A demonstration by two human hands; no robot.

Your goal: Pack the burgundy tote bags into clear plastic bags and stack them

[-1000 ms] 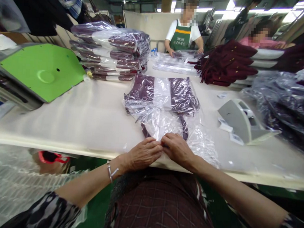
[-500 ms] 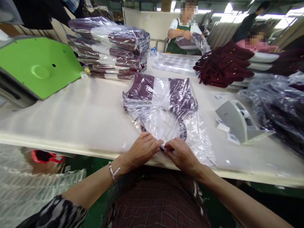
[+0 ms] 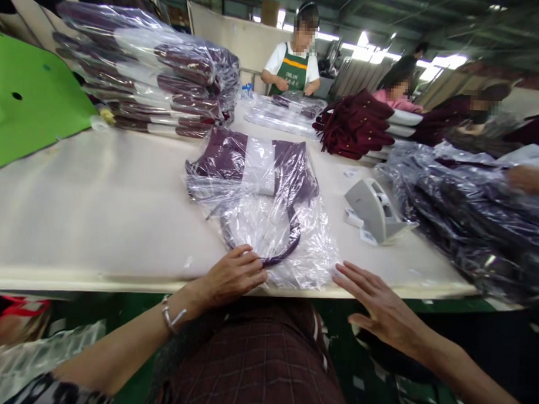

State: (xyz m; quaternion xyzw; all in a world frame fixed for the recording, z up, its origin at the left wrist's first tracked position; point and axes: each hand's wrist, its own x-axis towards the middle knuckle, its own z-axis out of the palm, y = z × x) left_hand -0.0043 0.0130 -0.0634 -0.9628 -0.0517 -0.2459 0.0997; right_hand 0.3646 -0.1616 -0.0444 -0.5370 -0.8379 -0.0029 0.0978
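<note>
In front of me lies a maroon handbag (image 3: 222,159) inside a clear plastic bag (image 3: 312,245), with a white band (image 3: 259,166) around its middle. Its dark curved handle (image 3: 290,247) loops toward the table's front edge under the plastic. My left hand (image 3: 234,276) rests flat on the plastic at the near end of the handle, fingers stretched to the right; its thumb is hidden. To the right of the plastic, my right hand (image 3: 381,303) hovers by the table edge, fingers apart and holding nothing.
A tall stack of bagged maroon goods (image 3: 168,69) stands back left, beside a green panel (image 3: 29,99). A grey tape dispenser (image 3: 370,211) sits to the right. Beyond it lie a plastic-wrapped pile (image 3: 463,214) and fringed maroon goods (image 3: 356,122). A co-worker (image 3: 294,67) stands across the table.
My right hand has let go near the handle and moved right, its fingers opening. My left hand has flattened onto the plastic. The view has turned right, and the co-worker has laid down a bagged item.
</note>
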